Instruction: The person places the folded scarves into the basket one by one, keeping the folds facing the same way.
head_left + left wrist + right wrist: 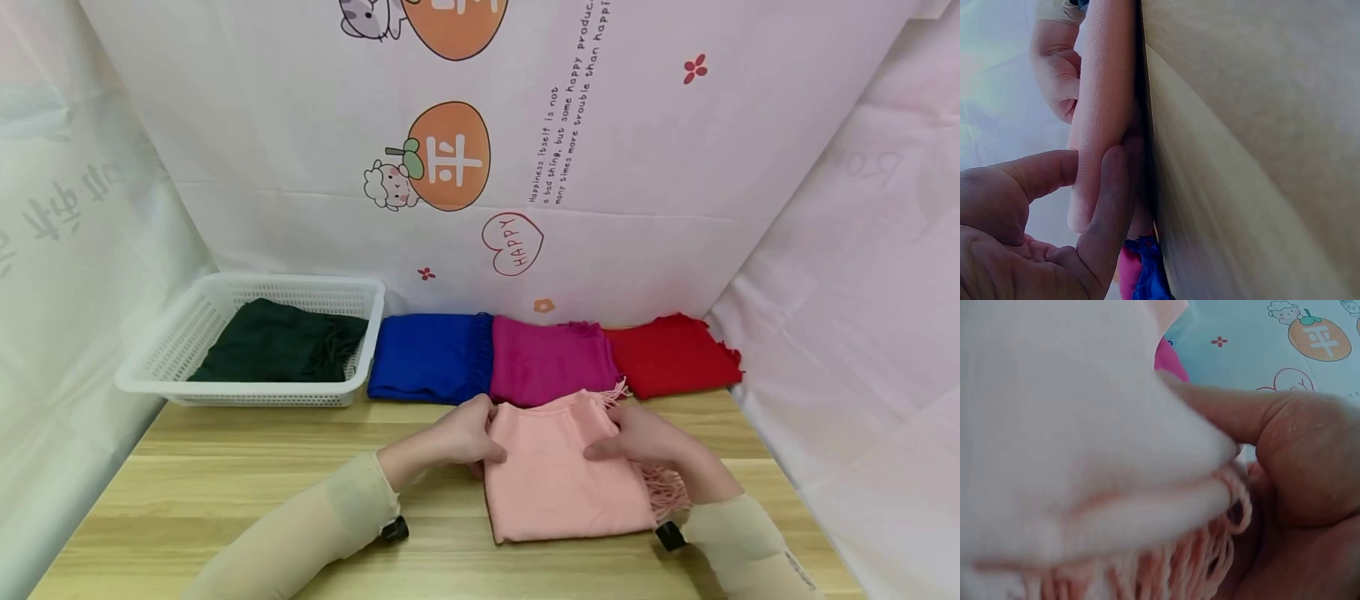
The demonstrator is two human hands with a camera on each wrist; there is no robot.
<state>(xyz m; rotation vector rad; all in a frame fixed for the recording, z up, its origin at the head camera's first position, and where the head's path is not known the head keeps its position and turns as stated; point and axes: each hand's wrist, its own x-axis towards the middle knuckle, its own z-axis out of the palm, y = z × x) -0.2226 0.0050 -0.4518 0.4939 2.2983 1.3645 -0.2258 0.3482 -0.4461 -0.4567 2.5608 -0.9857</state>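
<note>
Pink scarf [566,487], pinched by left hand [467,433] and right hand [641,432], looks folded; green one [262,346] basketed, three others [551,360] unbasketed along table [247,467] back edge.

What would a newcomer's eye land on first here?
First, the pink fringed cloth in front, in the grip of the left hand and right hand. Behind it, the blue cloth, magenta cloth and red cloth form a row along the backdrop. Left of them, a white basket holds a dark green cloth.

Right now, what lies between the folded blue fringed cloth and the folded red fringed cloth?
A folded magenta cloth lies there, in the head view.
</note>
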